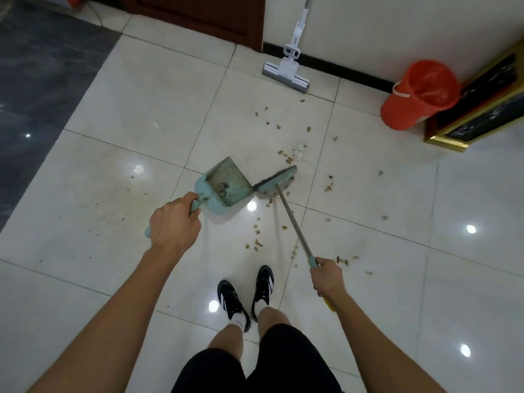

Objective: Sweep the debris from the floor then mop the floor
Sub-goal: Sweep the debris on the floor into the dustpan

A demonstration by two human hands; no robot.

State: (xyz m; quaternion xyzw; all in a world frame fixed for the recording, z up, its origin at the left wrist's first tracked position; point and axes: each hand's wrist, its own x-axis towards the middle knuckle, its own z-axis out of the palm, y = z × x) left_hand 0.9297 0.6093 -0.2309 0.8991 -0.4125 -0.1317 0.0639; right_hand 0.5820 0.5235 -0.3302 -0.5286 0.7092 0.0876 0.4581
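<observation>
The debris [286,160] lies scattered over the white floor [141,109], thickest just beyond the dustpan [226,182] and trailing from there toward the mop [286,70] at the wall and back toward the person's shoes [246,296]; a few bits already sit inside the dustpan; the broom [276,180] has its head down with one end touching the dustpan's open lip, so the step in hand looks like sweeping, with most of the mess not yet gathered and the mopping not begun; to do it well, I judge the dustpan lip should lie flat on the tile so no crumbs slip under, and the broom should draw short, low strokes from the far side of the debris toward the dustpan, gathering the stragglers into one heap first rather than flicking them wider; the pieces near the shoes need a separate pass; the left hand [173,222] has a closed grip, fingers wrapped round the dustpan's handle; the right hand [327,275] likewise has a closed grip round the broom's shaft near its upper end; farther from the dustpan, an orange bucket [419,95] stands by the wall, beside a gilt frame [482,109].
</observation>
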